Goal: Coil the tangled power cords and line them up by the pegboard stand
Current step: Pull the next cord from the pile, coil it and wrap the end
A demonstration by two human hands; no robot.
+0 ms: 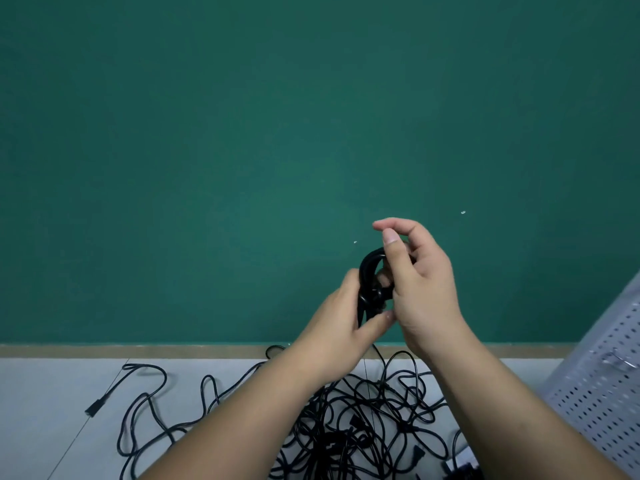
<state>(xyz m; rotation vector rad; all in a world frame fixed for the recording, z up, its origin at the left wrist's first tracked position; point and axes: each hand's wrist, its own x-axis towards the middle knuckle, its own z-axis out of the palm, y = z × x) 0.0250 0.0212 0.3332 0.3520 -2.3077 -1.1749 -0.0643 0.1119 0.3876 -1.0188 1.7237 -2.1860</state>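
Both hands up in front of the green wall (242, 133), holding one small coiled cord (367, 271) between them, right of centre, well above the floor (52, 393).

- Left hand (341, 322): grips the lower left of the coil. Fingers (350, 278) are wrapped round the bundle and the thumb lies across its bottom.
- Right hand (420, 282): holds the coil's right side with its fingers curled in behind the loops. Thumb (391, 242) and forefinger tips stick up above the loop, close together. Can't tell if they pinch a strand.
- Coil: black, several tight loops, roughly upright. A single strand drops from under the hands to the pile below.
- Tangled cords (363, 410): black heap on the floor, near side, directly below the forearms, touching the baseboard (138, 350) at its far edge. Long loose loops trail out to the left and end in a plug (94, 408) lying alone on the tile. More plugs are buried in the heap, and one (464, 465) lies at the near right edge.
- Pegboard stand (602, 375): white perforated panel, tilted, at the right edge, just right of the heap. A metal hook (613, 358) hangs on it.
- No finished coils visible beside the stand.
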